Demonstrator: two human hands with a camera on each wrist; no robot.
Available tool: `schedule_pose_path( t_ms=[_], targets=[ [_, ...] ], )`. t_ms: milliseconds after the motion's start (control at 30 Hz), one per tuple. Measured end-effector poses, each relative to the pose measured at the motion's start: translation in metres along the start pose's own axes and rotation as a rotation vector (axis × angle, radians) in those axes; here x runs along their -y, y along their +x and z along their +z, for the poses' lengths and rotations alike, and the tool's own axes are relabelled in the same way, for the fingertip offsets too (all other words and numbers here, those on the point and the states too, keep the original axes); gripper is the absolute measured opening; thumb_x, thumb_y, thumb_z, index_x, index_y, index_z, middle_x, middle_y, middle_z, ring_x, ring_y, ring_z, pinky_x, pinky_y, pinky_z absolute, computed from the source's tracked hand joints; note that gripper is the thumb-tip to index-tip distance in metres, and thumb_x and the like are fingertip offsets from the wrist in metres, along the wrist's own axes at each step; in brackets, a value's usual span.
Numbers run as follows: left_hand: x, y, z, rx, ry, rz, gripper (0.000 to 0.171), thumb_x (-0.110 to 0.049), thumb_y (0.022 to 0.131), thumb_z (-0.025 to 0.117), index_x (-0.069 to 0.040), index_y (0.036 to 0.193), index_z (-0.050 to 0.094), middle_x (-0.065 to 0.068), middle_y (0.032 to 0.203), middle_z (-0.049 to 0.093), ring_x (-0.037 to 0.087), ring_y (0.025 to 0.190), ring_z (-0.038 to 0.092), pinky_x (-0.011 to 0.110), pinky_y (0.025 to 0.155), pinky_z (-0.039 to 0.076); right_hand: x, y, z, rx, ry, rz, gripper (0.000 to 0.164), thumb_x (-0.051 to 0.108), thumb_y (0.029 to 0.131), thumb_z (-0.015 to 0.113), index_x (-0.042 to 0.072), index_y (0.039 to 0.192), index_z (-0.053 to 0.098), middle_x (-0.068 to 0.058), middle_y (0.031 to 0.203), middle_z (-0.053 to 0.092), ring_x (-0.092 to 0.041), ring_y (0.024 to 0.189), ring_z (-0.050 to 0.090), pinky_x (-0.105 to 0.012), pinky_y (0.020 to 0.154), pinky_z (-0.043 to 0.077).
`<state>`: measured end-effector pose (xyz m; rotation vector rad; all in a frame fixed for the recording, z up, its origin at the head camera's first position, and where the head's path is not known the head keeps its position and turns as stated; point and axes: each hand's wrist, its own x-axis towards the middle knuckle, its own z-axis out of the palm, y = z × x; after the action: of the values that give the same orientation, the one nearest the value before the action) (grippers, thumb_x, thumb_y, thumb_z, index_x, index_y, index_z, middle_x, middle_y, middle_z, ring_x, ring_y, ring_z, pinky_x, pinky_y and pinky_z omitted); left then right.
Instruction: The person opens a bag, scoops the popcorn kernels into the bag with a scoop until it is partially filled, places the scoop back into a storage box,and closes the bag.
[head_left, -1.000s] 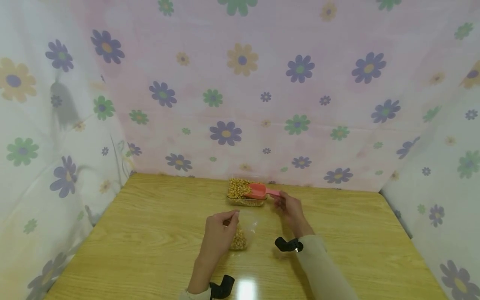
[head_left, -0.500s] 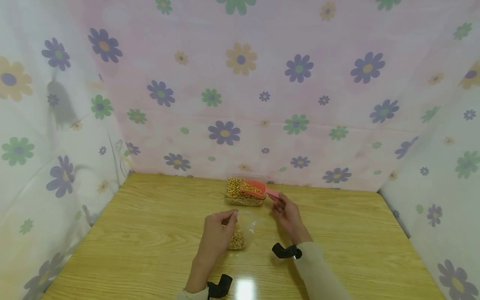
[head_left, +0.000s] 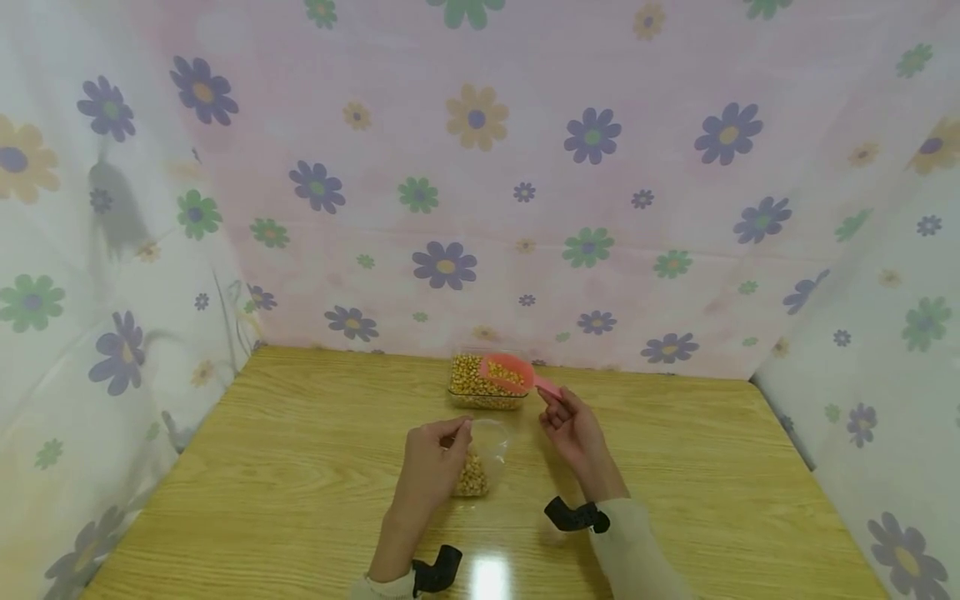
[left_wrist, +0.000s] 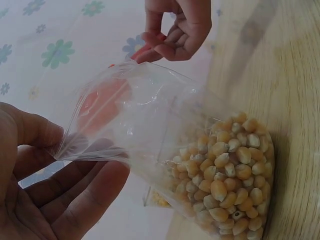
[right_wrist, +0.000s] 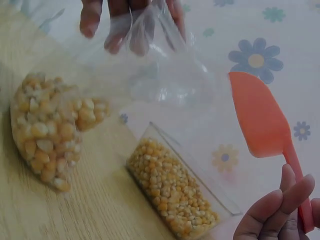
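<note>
My left hand (head_left: 431, 462) pinches the rim of a clear plastic bag (left_wrist: 155, 100) between thumb and fingers. Corn kernels (left_wrist: 227, 182) fill the lower part of the bag, which rests on the table. With my right hand (head_left: 579, 433) I grip the handle of a pink-red scoop (right_wrist: 261, 117). In the head view, yellow kernels lie in the scoop's bowl, which is raised over a clear rectangular container (head_left: 487, 402). That container, behind the bag, holds a heap of corn (right_wrist: 170, 187). Part of the bag is hidden behind my left hand in the head view.
The wood-grain table (head_left: 300, 467) ends at the back against a flower-printed curtain (head_left: 480, 192), which also encloses both sides. A black wrist camera (head_left: 437, 569) sits at my left wrist, another wrist camera (head_left: 573, 515) at my right.
The scoop has come up from the corn in the container, tilting level and now carrying kernels. My left hand stays at the bag's rim. The head view has shifted slightly.
</note>
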<state>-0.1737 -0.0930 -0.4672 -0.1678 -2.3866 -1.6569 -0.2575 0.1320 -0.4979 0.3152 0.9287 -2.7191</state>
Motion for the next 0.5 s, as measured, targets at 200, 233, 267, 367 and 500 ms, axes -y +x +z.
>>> schedule_pose_path(
  t_ms=[200,233,267,367,500],
  targets=[
    [-0.001,0.000,0.000,0.004,0.002,0.001,0.026,-0.012,0.103,0.060,0.007,0.115,0.074,0.019,0.088,0.075,0.015,0.066,0.064,0.022,0.047,0.043,-0.003,-0.017,0.004,-0.010,0.000,-0.003,0.035,0.021,0.112,0.040,0.007,0.100,0.070,-0.005,0.090,0.078,-0.007,0.064,0.058,-0.026,0.074,0.050],
    [-0.002,-0.001,0.000,0.006,0.004,-0.005,0.026,-0.011,0.103,0.060,0.007,0.115,0.074,0.019,0.088,0.075,0.013,0.066,0.063,0.022,0.047,0.043,-0.004,-0.019,0.004,-0.011,-0.008,-0.007,0.035,0.021,0.112,0.040,0.007,0.100,0.070,-0.005,0.090,0.078,-0.006,0.064,0.058,-0.026,0.074,0.050],
    [-0.002,-0.001,-0.001,0.006,0.005,-0.011,0.026,-0.012,0.103,0.060,0.006,0.115,0.074,0.018,0.089,0.075,0.012,0.065,0.062,0.021,0.048,0.043,-0.005,-0.022,0.005,-0.012,-0.015,-0.012,0.036,0.021,0.112,0.039,0.008,0.100,0.070,-0.004,0.089,0.078,-0.006,0.064,0.058,-0.026,0.074,0.050],
    [-0.002,0.000,-0.001,0.004,0.009,-0.006,0.025,-0.011,0.103,0.060,0.006,0.114,0.075,0.016,0.088,0.076,0.013,0.066,0.064,0.022,0.050,0.046,-0.008,-0.029,0.005,-0.009,-0.025,-0.024,0.036,0.021,0.112,0.039,0.008,0.098,0.069,-0.004,0.089,0.078,-0.006,0.064,0.058,-0.025,0.074,0.050],
    [-0.003,0.001,-0.002,-0.003,0.013,0.006,0.024,-0.010,0.102,0.060,0.004,0.113,0.076,0.012,0.086,0.076,0.016,0.067,0.066,0.022,0.052,0.048,-0.013,-0.042,0.005,-0.009,-0.014,-0.034,0.037,0.021,0.112,0.038,0.008,0.097,0.070,-0.004,0.088,0.077,-0.006,0.064,0.057,-0.025,0.073,0.049]
  ],
)
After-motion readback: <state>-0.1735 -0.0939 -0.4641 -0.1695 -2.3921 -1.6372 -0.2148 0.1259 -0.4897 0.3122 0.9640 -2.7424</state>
